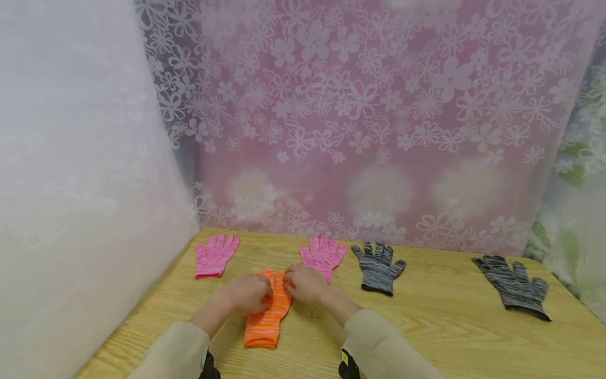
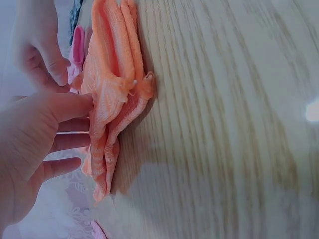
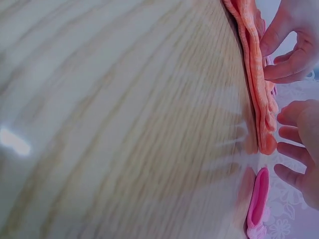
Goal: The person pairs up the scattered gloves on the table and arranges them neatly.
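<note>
A pair of orange knit gloves (image 1: 266, 327) lies flat on the wooden table, one on top of the other, cuffs toward me; the two stacked layers show in the left wrist view. My left hand (image 1: 253, 293) is over the left side of the gloves, its thumb and fingertips touching the upper one (image 2: 102, 107). On the other side, my right hand (image 1: 307, 284) has its bent fingers right beside the orange glove fingers. In the right wrist view, that right hand (image 3: 304, 144) has its fingers loosely spread with nothing between them.
Behind the hands lie two pink gloves, one left (image 1: 215, 258) and one centre (image 1: 323, 256). Two grey-and-black gloves rest to the right, one nearer (image 1: 377, 269) and one far right (image 1: 518, 287). A flowered curtain (image 1: 379, 131) and a white sheet (image 1: 85, 184) border the table (image 1: 402, 337).
</note>
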`<state>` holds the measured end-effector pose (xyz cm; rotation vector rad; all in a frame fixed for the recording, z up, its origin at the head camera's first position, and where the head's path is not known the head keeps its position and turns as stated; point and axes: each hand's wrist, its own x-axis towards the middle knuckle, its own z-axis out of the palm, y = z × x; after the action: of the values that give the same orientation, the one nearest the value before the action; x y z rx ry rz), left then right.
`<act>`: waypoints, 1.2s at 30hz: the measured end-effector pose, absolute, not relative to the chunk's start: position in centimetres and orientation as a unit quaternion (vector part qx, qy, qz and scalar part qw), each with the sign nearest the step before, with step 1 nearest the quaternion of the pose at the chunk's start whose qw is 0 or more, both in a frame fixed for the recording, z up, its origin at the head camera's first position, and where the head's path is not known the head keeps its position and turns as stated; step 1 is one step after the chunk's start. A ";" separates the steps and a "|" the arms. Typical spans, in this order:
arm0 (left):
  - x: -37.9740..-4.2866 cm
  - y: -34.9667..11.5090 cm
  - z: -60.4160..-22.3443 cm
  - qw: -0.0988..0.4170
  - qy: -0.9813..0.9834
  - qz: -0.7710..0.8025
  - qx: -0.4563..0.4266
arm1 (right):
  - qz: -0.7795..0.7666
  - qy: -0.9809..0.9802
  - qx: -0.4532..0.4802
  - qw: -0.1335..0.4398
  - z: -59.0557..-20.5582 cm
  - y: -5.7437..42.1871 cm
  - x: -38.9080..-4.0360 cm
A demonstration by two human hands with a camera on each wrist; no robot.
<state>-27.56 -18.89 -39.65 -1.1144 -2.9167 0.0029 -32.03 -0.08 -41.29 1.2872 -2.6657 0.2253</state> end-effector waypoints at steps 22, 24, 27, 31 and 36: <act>-27.4 -18.7 -40.1 0.015 -0.934 0.026 -0.355 | 0.021 -0.925 0.375 0.058 -42.4 -1.6 -31.6; -27.4 -18.7 -40.1 0.017 -0.934 0.025 -0.356 | 0.019 -0.927 0.371 0.055 -42.4 -1.7 -31.6; -27.4 -18.7 -40.1 0.017 -0.934 0.021 -0.357 | 0.011 -0.929 0.365 0.056 -42.3 -1.7 -31.3; -27.5 -18.7 -40.2 0.013 -0.936 0.017 -0.351 | -0.002 -0.930 0.362 0.072 -42.1 -1.7 -31.1; -27.5 -18.7 -40.3 0.010 -0.936 0.019 -0.350 | -0.004 -0.926 0.368 0.082 -42.2 -1.5 -31.2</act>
<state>-27.52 -18.70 -40.27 -1.0936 -2.9224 0.0608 -31.21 -1.49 -42.22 1.0983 -2.7665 -0.0106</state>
